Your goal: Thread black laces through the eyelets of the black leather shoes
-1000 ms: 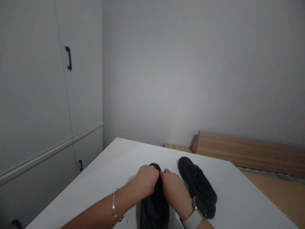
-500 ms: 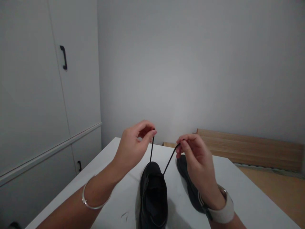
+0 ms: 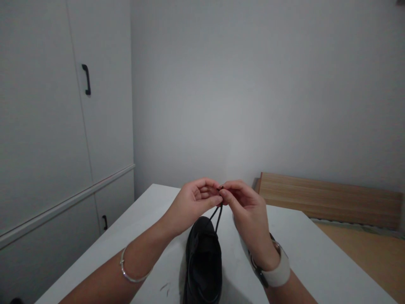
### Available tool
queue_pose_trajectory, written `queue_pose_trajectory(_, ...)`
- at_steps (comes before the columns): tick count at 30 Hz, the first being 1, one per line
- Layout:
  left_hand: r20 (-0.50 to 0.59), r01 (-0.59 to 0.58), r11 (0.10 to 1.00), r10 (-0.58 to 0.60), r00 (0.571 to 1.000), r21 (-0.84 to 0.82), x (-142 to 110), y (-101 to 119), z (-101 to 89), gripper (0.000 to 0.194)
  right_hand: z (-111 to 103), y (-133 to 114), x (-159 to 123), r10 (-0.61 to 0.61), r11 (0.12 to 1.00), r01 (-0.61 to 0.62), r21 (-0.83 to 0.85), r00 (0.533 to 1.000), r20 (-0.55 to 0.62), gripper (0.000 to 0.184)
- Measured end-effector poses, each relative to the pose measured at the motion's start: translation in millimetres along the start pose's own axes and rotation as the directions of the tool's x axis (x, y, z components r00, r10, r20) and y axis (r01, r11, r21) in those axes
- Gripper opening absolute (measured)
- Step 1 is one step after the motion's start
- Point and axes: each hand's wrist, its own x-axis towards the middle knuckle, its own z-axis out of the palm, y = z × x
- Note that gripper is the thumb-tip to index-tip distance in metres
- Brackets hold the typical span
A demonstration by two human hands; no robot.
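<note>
A black shoe [image 3: 203,266] stands on the white table, its opening toward me and its toe pointing away. Two strands of black shoelace [image 3: 219,218] rise from it to my fingertips. My left hand [image 3: 198,200] pinches the lace between thumb and fingers. Right beside it, my right hand [image 3: 245,207] is also closed in a pinch on the lace, and the fingertips of both hands meet above the shoe's toe. How the strands cross between the fingers is too small to make out. A second dark shoe is mostly hidden behind my right hand and wrist.
The white table [image 3: 152,219] reaches toward the grey wall [image 3: 234,84]. A white cabinet [image 3: 104,105] with black handles stands on the left. At the right, beyond the table, are a wooden board [image 3: 329,198] and a tan surface [image 3: 363,249].
My hands were apart, each holding one lace strand. The left has moved right and slightly down, the right has moved left, and their fingertips now meet. The shoe stays in place.
</note>
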Motion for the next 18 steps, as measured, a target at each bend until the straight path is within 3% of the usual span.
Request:
queue_pose_trajectory(3, -0.030, 0.001, 0.999, 0.000, 1.000, 0.033, -2, -2, -0.9, 0.032, -2, 0, -4, 0.010, 1.000, -0.011, 0.023, 0.999, 0.044, 0.008)
queue_pose_trajectory(6, -0.054, -0.027, 0.994, 0.033, 0.998, 0.102, -4, -2, -0.1, 0.028, -6, 2, -7, 0.093, 0.990, -0.101, 0.096, 0.992, 0.081, 0.016)
queue_pose_trajectory(11, -0.169, -0.062, 0.992, 0.080, 0.982, 0.107, -4, -4, -11.5, 0.027, -23, 14, -12, 0.143, 0.989, -0.139, 0.056, 0.988, -0.062, 0.014)
queue_pose_trajectory(15, -0.309, -0.054, 0.988, 0.006, 0.951, -0.147, -13, -17, -48.0, 0.032, -50, 38, -24, 0.234, 0.953, -0.209, 0.219, 0.968, -0.095, 0.022)
queue_pose_trajectory(18, -0.432, -0.008, 0.984, -0.071, 0.899, -0.179, -30, -37, -88.6, 0.035, -78, 63, -39, 0.327, 0.940, -0.296, 0.167, 0.921, -0.211, 0.029)
